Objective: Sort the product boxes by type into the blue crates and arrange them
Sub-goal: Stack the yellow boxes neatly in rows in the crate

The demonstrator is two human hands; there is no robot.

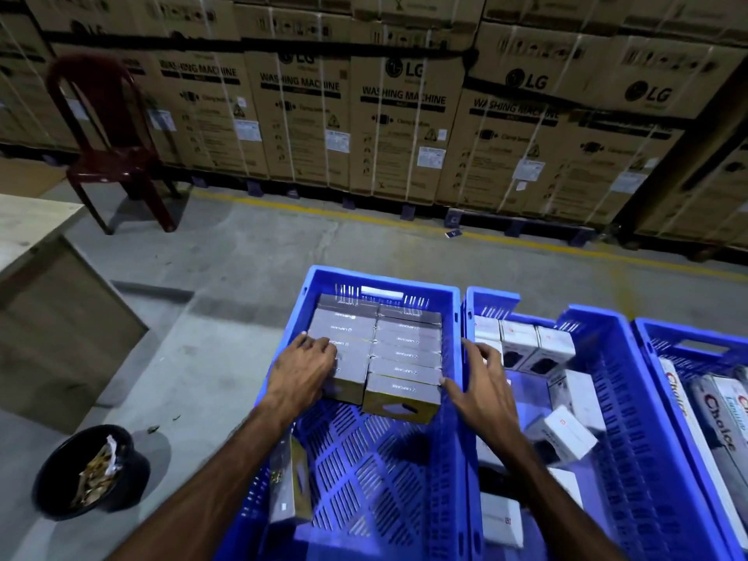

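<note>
Several dark grey product boxes (406, 350) stand in two neat rows at the far end of the left blue crate (380, 277). My left hand (303, 368) lies with fingers spread on the left row. My right hand (477, 378) reaches over the crate's right wall, its thumb touching the nearest grey box (402, 396). A loose grey box (289, 483) leans against the crate's near left wall. The middle blue crate (615, 382) holds white boxes (538, 348), some lined up, some loose. A third crate (688, 346) at right holds long "Choice" boxes (712, 423).
A black bin (93, 471) with scraps sits on the concrete floor at left. A wooden table (36, 228) and a dark red plastic chair (109, 143) stand at far left. Stacked washing-machine cartons (404, 123) line the back behind a yellow floor line.
</note>
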